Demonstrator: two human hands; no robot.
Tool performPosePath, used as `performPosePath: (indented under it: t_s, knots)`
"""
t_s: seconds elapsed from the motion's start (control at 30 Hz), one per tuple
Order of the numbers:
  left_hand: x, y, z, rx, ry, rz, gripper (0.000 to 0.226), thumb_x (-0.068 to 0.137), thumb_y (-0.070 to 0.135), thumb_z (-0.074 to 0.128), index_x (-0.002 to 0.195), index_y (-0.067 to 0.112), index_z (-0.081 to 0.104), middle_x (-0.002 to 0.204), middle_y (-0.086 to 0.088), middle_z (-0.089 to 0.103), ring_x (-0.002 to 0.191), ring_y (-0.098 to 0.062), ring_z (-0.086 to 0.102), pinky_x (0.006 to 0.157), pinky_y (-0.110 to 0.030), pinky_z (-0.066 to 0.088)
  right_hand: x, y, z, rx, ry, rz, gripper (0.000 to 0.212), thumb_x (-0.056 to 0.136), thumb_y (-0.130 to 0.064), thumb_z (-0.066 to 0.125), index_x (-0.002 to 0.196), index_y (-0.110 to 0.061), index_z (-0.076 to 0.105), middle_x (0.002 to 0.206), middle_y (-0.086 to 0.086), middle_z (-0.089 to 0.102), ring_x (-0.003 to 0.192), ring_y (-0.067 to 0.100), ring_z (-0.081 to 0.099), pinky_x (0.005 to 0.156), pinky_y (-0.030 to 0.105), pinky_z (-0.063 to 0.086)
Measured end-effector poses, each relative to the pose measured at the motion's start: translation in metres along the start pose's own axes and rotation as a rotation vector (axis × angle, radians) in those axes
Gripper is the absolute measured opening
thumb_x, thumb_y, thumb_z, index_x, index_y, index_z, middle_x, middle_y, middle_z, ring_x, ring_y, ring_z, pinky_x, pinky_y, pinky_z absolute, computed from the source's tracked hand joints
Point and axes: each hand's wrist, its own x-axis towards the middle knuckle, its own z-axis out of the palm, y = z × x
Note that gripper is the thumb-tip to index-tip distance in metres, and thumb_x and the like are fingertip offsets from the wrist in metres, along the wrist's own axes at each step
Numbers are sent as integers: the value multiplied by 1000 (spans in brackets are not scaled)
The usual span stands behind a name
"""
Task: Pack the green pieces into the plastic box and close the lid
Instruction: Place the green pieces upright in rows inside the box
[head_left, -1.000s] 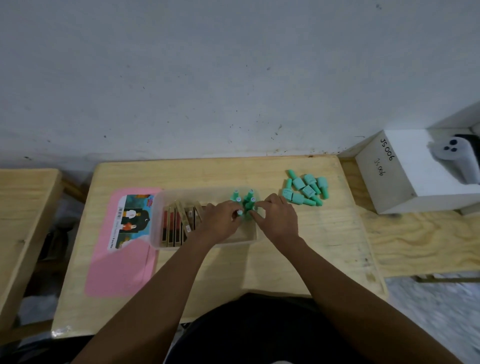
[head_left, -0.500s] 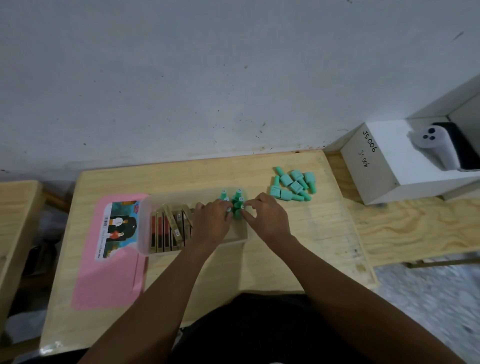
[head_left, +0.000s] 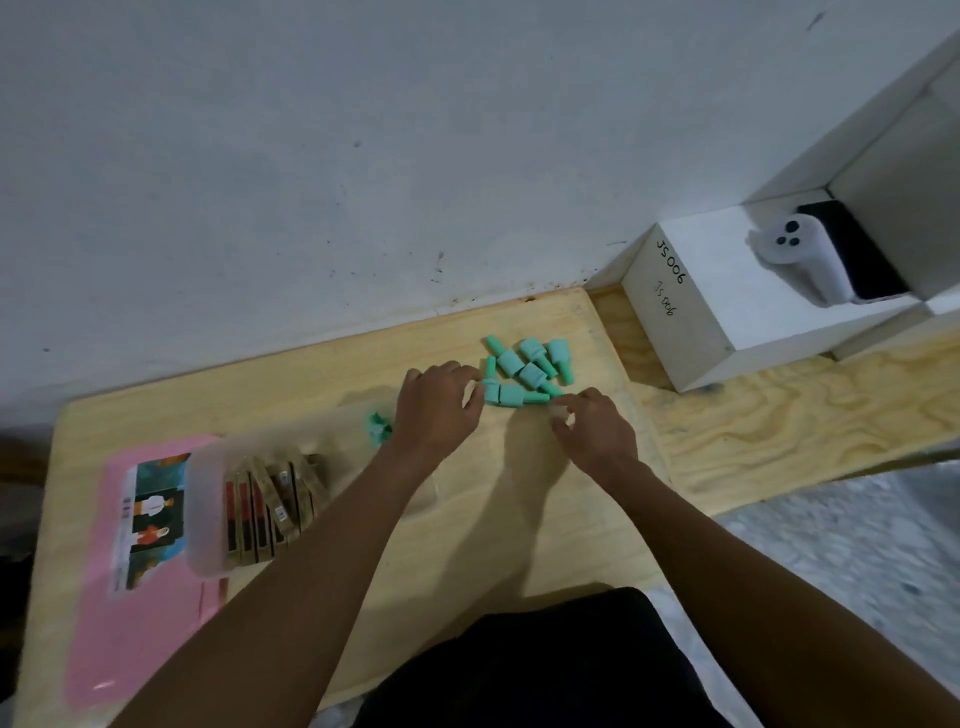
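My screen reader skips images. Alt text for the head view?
Both hands, left hand and right hand, reach a cluster of green pieces on a wooden table, beside a clear plastic box holding a few.

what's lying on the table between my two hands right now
In the head view, a row of green pieces lies between the left hand and right hand.

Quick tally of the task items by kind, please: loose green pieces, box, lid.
Loose green pieces: about 6 (they overlap)
Plastic box: 1
Pink lid: 1
Total: about 8
The green pieces in the box are too blurred to count.
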Motion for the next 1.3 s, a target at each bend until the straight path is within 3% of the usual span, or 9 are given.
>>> performPosePath:
  t_s: [0.17, 0.37, 0.57, 0.7, 0.93, 1.03, 1.17, 1.23, 1.3]
  knots:
    - [55, 14, 37, 12, -315, -313, 40, 96, 38, 39, 126, 16, 55, 127, -10, 55, 114, -31, 56, 95, -42, 40, 28, 0, 8, -157, -79, -175, 40, 93, -37, 49, 133, -28, 51, 122, 9, 53, 107, 26, 50, 76, 41, 53]
    - [85, 17, 64, -17, -387, -508, 38, 88, 43, 53, 114, 17, 61, 117, -5, 64, 110, -28, 58, 91, -39, 40, 43, 0, 11, -239, -10, -281, 33, 93, -37, 53, 121, -22, 64, 118, 5, 59, 102, 22, 56, 67, 34, 48]
    - [90, 17, 65, -72, -346, -574, 28, 86, 31, 57, 107, 14, 64, 112, -7, 66, 107, -30, 60, 91, -38, 40, 41, 11, -7, 126, -31, -229, 34, 96, -38, 49, 121, -20, 64, 110, 5, 63, 97, 19, 58, 75, 35, 52]
    - [78, 12, 37, -319, -225, -505, 22, 84, 29, 64, 99, 13, 69, 102, -6, 69, 93, -27, 64, 86, -37, 51, 34, -2, -27, 451, -18, -92, 34, 97, -39, 51, 110, -14, 69, 93, -7, 65, 81, 7, 58, 66, 18, 42]
    - [20, -9, -39, -792, 4, -517, 24, 81, 25, 72, 101, 11, 68, 91, 0, 64, 77, -12, 57, 65, -18, 45, 9, -44, -42, 791, -64, -29, 36, 93, -46, 55, 69, -20, 64, 59, 2, 52, 53, 14, 43, 53, 34, 36]
    - [-13, -24, -67, -855, 68, -503, 15, 80, 21, 73, 91, 14, 65, 81, 2, 62, 66, -8, 56, 51, -8, 45, -11, -72, -41, 701, -79, -146, 30, 93, -40, 59, 70, -21, 66, 55, -3, 48, 48, 3, 40, 53, 23, 37]
    - [-53, -48, -88, -814, 121, -491, 16, 78, 21, 75, 88, 13, 64, 76, 4, 63, 61, -7, 57, 51, -6, 44, -38, -114, -24, 536, -67, -331, 19, 89, -34, 66, 85, -18, 75, 64, -12, 62, 57, -6, 54, 55, 7, 37]
    - [-70, -59, -91, -773, 126, -490, 18, 78, 22, 76, 85, 13, 63, 75, 3, 64, 62, -10, 59, 50, -8, 44, -45, -129, -10, 409, -66, -379, 24, 89, -38, 66, 86, -16, 75, 71, -7, 68, 61, -1, 57, 58, 11, 40]
    - [-83, -67, -90, -729, 120, -489, 21, 77, 22, 76, 85, 9, 63, 76, -3, 66, 65, -15, 61, 49, -10, 44, -48, -141, 5, 208, -72, -408, 29, 90, -42, 61, 88, -16, 74, 78, -2, 71, 69, 10, 61, 63, 26, 48]
